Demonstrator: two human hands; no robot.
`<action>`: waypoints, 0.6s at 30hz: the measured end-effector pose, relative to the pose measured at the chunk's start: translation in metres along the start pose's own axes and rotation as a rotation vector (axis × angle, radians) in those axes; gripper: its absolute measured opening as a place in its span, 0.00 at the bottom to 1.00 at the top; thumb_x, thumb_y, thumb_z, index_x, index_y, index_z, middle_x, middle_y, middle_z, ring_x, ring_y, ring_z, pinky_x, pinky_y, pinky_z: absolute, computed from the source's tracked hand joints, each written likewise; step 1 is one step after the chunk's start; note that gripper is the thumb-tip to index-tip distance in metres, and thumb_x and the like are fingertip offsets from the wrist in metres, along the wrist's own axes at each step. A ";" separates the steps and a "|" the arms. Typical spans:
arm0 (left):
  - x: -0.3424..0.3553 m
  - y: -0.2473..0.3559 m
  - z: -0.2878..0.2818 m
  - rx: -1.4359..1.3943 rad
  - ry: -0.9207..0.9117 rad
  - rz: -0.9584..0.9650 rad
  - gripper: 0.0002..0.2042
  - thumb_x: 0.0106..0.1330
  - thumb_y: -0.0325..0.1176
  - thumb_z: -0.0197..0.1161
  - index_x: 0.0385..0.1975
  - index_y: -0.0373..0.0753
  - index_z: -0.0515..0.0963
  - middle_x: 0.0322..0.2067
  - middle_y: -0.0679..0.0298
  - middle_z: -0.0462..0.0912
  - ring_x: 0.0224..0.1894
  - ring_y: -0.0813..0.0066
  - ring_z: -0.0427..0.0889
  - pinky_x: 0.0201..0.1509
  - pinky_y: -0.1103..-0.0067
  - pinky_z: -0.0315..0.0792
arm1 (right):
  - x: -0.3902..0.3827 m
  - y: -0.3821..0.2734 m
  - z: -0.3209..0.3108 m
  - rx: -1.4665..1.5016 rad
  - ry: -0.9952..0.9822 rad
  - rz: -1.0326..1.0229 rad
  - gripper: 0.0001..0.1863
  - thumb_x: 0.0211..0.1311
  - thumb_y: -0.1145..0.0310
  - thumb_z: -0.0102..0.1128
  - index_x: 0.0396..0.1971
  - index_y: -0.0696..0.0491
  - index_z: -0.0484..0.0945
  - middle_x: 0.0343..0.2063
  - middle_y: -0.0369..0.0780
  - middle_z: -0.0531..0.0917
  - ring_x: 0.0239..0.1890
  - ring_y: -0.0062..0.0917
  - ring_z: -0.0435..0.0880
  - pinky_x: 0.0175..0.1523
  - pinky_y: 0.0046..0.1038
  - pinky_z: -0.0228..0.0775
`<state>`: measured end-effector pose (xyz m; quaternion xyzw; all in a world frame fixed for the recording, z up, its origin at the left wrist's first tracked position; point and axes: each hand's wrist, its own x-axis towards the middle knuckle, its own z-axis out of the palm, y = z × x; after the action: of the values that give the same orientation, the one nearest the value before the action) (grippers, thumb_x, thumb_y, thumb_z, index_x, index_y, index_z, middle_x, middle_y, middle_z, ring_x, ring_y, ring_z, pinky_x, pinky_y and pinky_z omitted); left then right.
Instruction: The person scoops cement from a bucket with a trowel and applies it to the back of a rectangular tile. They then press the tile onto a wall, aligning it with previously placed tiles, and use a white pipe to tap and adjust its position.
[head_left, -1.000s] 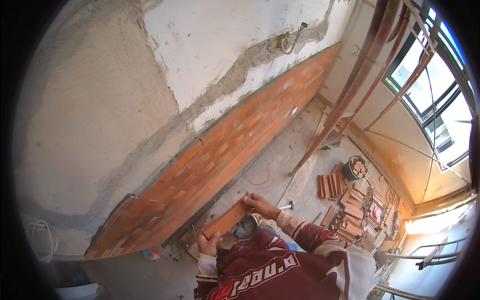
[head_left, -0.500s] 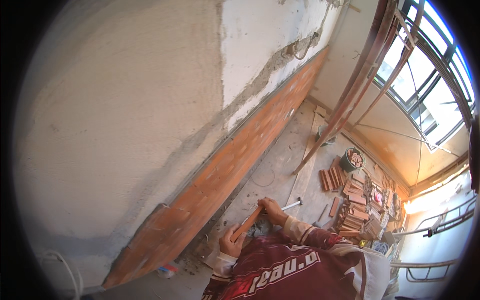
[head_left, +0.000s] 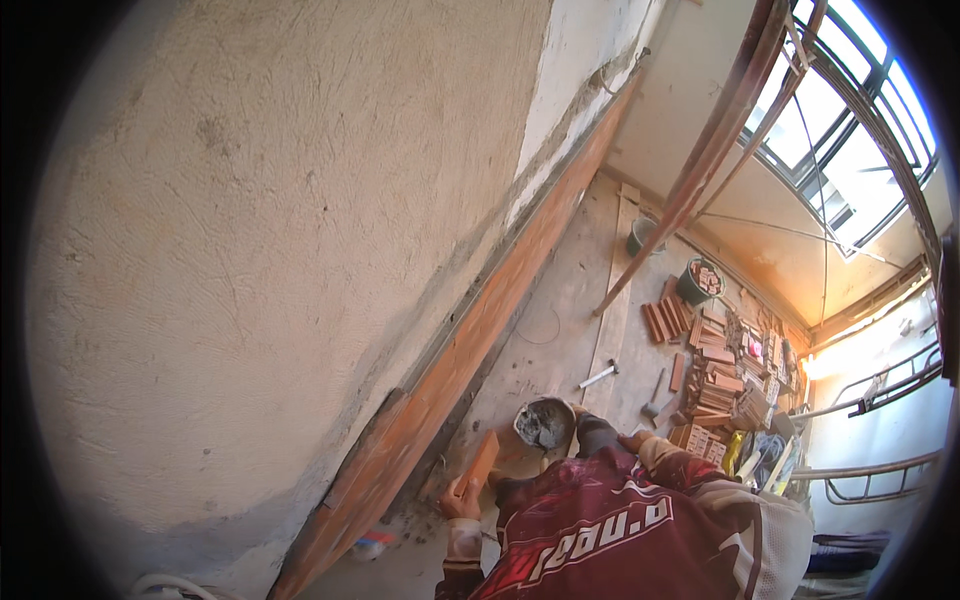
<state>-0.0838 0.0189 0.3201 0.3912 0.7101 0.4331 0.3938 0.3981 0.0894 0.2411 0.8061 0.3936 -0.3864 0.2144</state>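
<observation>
Beside a brick-faced wall (head_left: 440, 385) along the floor's (head_left: 565, 310) left edge, the left hand (head_left: 460, 499) clamps its fingers on one end of a terracotta brick (head_left: 480, 461), best kept steady and clear of the mortar bucket (head_left: 545, 424); the right hand's (head_left: 634, 441) finger state cannot be told.

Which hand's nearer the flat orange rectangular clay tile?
Left. The left hand grips the flat orange clay tile at its near end; the right hand is apart from it, off to the right.
</observation>
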 end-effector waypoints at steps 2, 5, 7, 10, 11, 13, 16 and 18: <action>-0.003 0.005 -0.006 -0.081 -0.016 -0.031 0.17 0.58 0.35 0.65 0.40 0.28 0.81 0.34 0.52 0.85 0.37 0.63 0.84 0.43 0.71 0.76 | -0.046 -0.021 -0.019 0.004 -0.018 0.105 0.35 0.57 0.36 0.51 0.45 0.54 0.82 0.51 0.46 0.80 0.55 0.41 0.78 0.59 0.35 0.67; 0.001 0.009 -0.008 -0.082 -0.041 -0.030 0.17 0.59 0.36 0.65 0.41 0.28 0.81 0.34 0.51 0.85 0.38 0.63 0.84 0.44 0.72 0.76 | -0.066 -0.026 -0.020 -0.043 -0.059 0.091 0.34 0.57 0.37 0.51 0.45 0.54 0.83 0.50 0.46 0.81 0.55 0.41 0.78 0.59 0.35 0.68; 0.004 0.015 -0.008 -0.067 -0.059 -0.016 0.17 0.58 0.36 0.65 0.41 0.28 0.81 0.35 0.51 0.85 0.38 0.63 0.84 0.44 0.72 0.75 | -0.070 -0.028 -0.021 -0.069 -0.090 0.045 0.34 0.57 0.37 0.52 0.44 0.54 0.83 0.50 0.46 0.81 0.54 0.41 0.78 0.59 0.35 0.68; 0.004 0.030 -0.005 -0.070 -0.079 -0.001 0.17 0.58 0.36 0.65 0.42 0.28 0.81 0.34 0.51 0.85 0.37 0.64 0.84 0.43 0.72 0.75 | -0.075 -0.034 -0.026 -0.118 -0.111 -0.014 0.33 0.56 0.37 0.52 0.44 0.54 0.83 0.50 0.46 0.81 0.54 0.41 0.78 0.58 0.35 0.68; 0.004 0.034 -0.003 -0.063 -0.083 0.002 0.18 0.58 0.36 0.65 0.42 0.28 0.81 0.34 0.51 0.85 0.37 0.64 0.84 0.43 0.72 0.75 | -0.078 -0.036 -0.028 -0.127 -0.116 -0.032 0.33 0.56 0.37 0.52 0.44 0.53 0.83 0.49 0.46 0.81 0.54 0.41 0.78 0.58 0.35 0.68; 0.007 0.029 0.003 -0.089 -0.085 0.027 0.18 0.57 0.36 0.65 0.42 0.28 0.81 0.33 0.50 0.85 0.36 0.64 0.84 0.42 0.72 0.75 | -0.083 -0.038 -0.036 -0.149 -0.120 -0.077 0.33 0.56 0.37 0.52 0.43 0.53 0.83 0.49 0.46 0.81 0.54 0.41 0.78 0.58 0.35 0.68; 0.015 0.011 0.022 -0.165 -0.097 0.046 0.17 0.57 0.36 0.65 0.41 0.28 0.81 0.32 0.50 0.85 0.35 0.63 0.84 0.42 0.71 0.75 | -0.089 -0.039 -0.049 -0.171 -0.092 -0.164 0.32 0.56 0.38 0.53 0.43 0.53 0.84 0.49 0.46 0.81 0.53 0.41 0.79 0.58 0.35 0.69; 0.021 0.020 0.026 -0.196 -0.081 0.006 0.17 0.57 0.36 0.66 0.40 0.28 0.81 0.31 0.49 0.84 0.35 0.63 0.84 0.42 0.71 0.75 | -0.085 -0.053 -0.059 -0.204 -0.004 -0.259 0.32 0.55 0.38 0.53 0.42 0.53 0.84 0.48 0.46 0.81 0.53 0.41 0.79 0.58 0.35 0.69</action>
<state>-0.0642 0.0518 0.3257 0.3702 0.6466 0.4854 0.4574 0.3492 0.1192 0.3426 0.7220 0.5310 -0.3704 0.2441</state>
